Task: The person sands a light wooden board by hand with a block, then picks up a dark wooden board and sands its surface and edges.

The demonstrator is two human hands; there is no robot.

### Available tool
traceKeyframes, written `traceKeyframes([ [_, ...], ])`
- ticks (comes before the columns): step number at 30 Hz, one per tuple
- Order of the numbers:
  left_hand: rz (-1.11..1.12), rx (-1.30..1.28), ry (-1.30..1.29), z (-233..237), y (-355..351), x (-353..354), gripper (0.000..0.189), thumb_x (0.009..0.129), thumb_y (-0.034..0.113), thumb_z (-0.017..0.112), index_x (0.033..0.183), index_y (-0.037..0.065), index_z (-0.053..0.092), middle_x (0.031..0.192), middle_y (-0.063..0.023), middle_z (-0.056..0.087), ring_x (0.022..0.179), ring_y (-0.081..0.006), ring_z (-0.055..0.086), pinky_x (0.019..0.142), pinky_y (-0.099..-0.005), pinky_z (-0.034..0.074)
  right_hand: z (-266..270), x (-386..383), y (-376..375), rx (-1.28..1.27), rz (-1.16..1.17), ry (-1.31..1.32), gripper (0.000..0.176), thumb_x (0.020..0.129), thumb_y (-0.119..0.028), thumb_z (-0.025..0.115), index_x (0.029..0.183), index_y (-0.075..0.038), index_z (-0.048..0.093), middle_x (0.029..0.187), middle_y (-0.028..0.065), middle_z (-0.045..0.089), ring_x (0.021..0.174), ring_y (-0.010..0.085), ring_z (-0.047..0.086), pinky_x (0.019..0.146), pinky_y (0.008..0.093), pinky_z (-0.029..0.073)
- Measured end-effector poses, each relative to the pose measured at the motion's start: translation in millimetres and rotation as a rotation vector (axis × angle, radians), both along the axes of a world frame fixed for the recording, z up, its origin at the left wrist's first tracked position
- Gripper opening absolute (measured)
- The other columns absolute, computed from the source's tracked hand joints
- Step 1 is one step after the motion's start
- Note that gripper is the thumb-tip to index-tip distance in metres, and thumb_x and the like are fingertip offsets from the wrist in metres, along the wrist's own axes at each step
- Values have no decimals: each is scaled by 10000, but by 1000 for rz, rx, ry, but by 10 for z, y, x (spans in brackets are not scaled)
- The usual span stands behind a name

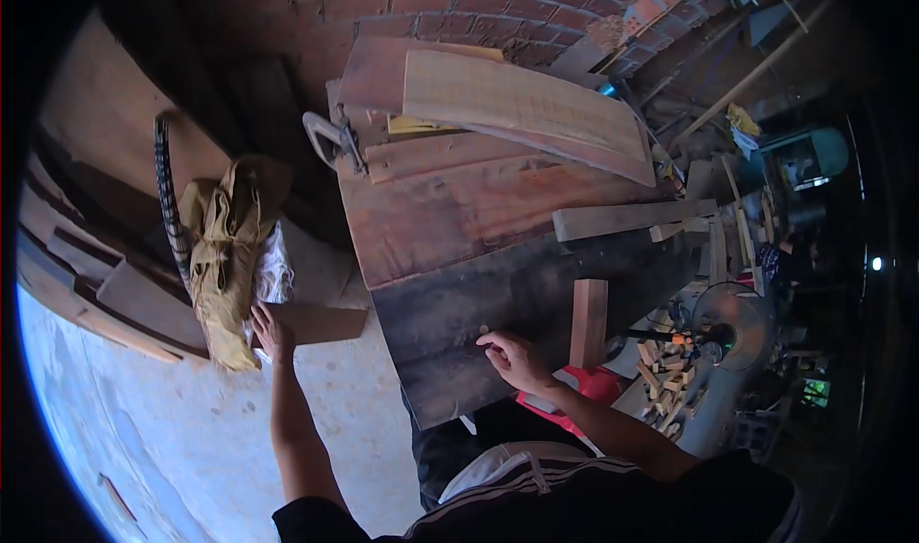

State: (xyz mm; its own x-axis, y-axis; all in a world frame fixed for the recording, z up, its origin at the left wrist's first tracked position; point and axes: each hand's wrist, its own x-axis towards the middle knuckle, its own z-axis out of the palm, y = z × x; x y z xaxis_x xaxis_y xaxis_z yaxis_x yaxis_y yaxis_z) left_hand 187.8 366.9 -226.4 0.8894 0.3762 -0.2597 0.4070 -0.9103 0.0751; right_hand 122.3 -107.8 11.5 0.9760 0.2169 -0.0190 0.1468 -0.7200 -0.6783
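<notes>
On the left, my left hand reaches to the lower edge of a tan cloth bundle and a white plastic bag. Its fingertips lie beside a brown board, and what they hold, if anything, cannot be made out. Over the dark front part of the workbench is my right hand, fingers curled and the index finger partly extended, with no object visible in it. A short wooden block stands to its right.
A metal clamp grips the bench's left edge. Wide boards lie at the back, and a wooden bar on the right. Beyond are a fan, a red stool and scattered wood offcuts.
</notes>
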Motion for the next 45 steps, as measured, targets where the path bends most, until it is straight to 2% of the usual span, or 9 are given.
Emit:
traceKeyframes([
  [5,-111,12,54,-113,92,-34,861,798,184,562,1525,-84,186,1602,-250,193,1509,-375,125,1242,-427,115,212,1079,-282,93,-219,-35,241,933,-35,573,1168,-59,621,860,89,639,783,180,636,716,310,508],
  [8,-132,-19,1,-166,206,-125,879,796,175,630,1563,56,216,1617,-214,185,1494,-387,172,1233,-444,159,431,2121,-469,-208,-205,-337,511,890,-220,686,1347,-73,512,1205,191,567,1113,367,564,933,461,467],
  [15,30,-342,-224,358,-423,-729,895,789,39,666,1567,133,235,1586,-249,227,1424,-467,274,1178,-506,249,855,4090,-53,-648,210,28,1488,516,-596,892,1593,-226,-65,1637,247,-36,1512,434,-37,1168,665,26],
  [25,87,-712,-548,1639,-1549,-901,561,913,11,564,1457,78,443,1309,-183,512,1130,-334,584,908,-422,487,1022,4068,200,-773,348,263,1433,495,-573,916,1596,-307,38,1637,226,-71,1513,401,-80,1151,708,54],
  [32,-59,-1366,-528,2537,-2286,238,601,976,69,569,1520,73,311,1425,-180,435,1285,-276,483,1059,-390,414,1013,2663,-24,-619,560,89,1086,696,-566,811,1573,-260,248,1641,202,33,1519,381,21,1153,704,108],
  [36,141,-1703,-365,2529,-2610,1058,728,1014,267,554,1575,95,125,1532,-198,327,1380,-302,379,1115,-444,342,539,2024,-50,79,-422,-520,710,847,-349,774,1421,-93,445,1381,152,475,1352,323,400,1114,456,343],
  [38,356,-1728,-376,2409,-2778,1461,666,980,262,609,1531,99,274,1440,-171,454,1289,-270,499,1033,-423,440,-32,2088,14,675,-944,-301,707,856,-306,783,1413,-95,402,1347,107,505,1281,281,485,1053,434,427],
  [42,291,-1775,-359,2174,-2827,1769,378,946,68,634,1295,106,492,1039,-40,661,867,-111,666,654,-250,549,-144,2227,32,1600,-823,355,729,799,-357,836,1375,-107,466,1316,80,572,1217,239,549,976,465,492],
  [45,245,-1799,-244,2480,-2903,1359,337,932,49,651,1242,94,528,1037,-38,669,907,-132,658,773,-302,566,177,2056,60,1373,-1154,341,661,831,-403,799,1340,-83,523,1299,84,598,1200,216,568,979,441,489],
])
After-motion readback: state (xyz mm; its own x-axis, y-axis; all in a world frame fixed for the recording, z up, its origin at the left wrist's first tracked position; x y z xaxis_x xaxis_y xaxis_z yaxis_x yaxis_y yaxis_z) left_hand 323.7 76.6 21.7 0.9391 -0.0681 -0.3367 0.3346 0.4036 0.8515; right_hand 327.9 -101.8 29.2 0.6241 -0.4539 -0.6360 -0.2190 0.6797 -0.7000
